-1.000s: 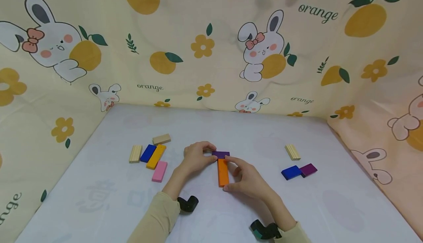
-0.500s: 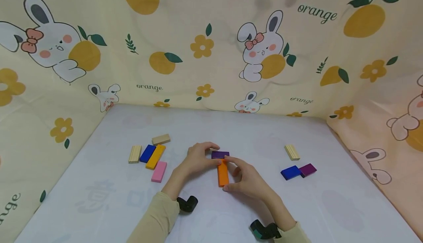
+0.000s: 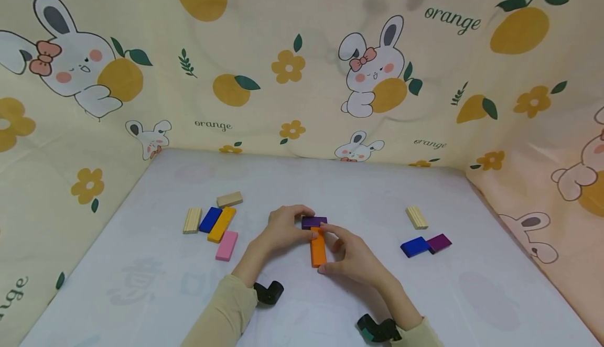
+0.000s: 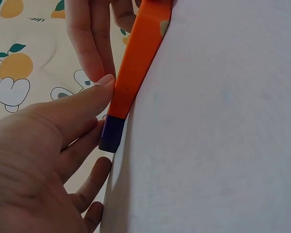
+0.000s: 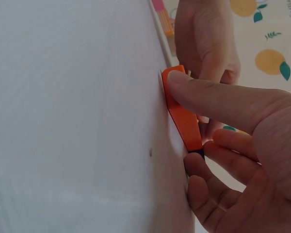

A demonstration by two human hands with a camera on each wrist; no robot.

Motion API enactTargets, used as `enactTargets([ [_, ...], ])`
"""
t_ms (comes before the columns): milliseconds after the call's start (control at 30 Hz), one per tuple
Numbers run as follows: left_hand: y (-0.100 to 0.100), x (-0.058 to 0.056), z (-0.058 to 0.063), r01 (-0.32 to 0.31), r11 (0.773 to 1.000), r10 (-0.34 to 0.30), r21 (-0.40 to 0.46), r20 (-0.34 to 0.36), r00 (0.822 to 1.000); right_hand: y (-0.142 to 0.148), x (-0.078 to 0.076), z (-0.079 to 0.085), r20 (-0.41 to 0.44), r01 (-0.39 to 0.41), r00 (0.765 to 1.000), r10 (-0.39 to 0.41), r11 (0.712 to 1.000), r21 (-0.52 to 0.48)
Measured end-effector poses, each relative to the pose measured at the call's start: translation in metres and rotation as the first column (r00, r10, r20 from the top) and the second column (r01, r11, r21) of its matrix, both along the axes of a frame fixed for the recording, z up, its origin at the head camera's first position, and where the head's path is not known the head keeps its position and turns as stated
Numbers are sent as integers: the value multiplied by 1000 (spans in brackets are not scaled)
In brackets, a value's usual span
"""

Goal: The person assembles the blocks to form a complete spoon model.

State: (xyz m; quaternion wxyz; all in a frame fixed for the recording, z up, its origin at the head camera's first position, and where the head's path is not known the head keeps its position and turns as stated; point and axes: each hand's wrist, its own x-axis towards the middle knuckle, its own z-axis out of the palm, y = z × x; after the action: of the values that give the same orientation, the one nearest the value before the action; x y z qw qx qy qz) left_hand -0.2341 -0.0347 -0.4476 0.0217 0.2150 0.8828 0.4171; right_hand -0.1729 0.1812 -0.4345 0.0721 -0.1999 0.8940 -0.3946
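Note:
An orange block (image 3: pixel 318 251) lies lengthwise on the white tabletop. A purple block (image 3: pixel 314 221) lies crosswise against its far end, so the two form a T. My right hand (image 3: pixel 357 255) pinches the orange block end to end, thumb at the near end and index finger by the joint. My left hand (image 3: pixel 285 225) is curved round the joint from the left. Its thumb touches the orange block and its index finger reaches behind the purple block (image 4: pixel 111 133). In the right wrist view the purple block is mostly hidden.
On the left lie two plain wooden blocks, one ribbed (image 3: pixel 192 220) and one smooth (image 3: pixel 229 199), with blue (image 3: pixel 210 219), yellow (image 3: pixel 222 225) and pink (image 3: pixel 226 246) blocks. At right are ribbed wooden (image 3: pixel 417 217), blue (image 3: pixel 415 247) and purple-magenta (image 3: pixel 439 243) blocks. A printed cloth (image 3: pixel 264 32) encloses the table.
My left thumb has slid from the purple block's near left corner onto the orange block, and the left hand has shifted slightly right. The right hand and both blocks stay in place.

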Motion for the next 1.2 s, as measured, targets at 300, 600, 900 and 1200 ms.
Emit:
enactTargets([
  [300, 0, 0, 1, -10, 1000, 10, 6, 9, 1000, 3, 0, 0, -11, -7, 1000, 7, 1000, -4],
  [600, -2, -2, 0, 6, 1000, -6, 2, 38, 999, 5, 0, 0, -20, -24, 1000, 23, 1000, -12],
  [900, -2, 0, -1, 4, 1000, -5, 15, 41, 999, 40, -4, 22, 33, 131, 991, -129, 989, -70],
  [1200, 0, -1, -1, -23, 1000, 23, 9, 70, 997, 136, -12, 33, -81, 206, 976, -204, 979, 10],
])
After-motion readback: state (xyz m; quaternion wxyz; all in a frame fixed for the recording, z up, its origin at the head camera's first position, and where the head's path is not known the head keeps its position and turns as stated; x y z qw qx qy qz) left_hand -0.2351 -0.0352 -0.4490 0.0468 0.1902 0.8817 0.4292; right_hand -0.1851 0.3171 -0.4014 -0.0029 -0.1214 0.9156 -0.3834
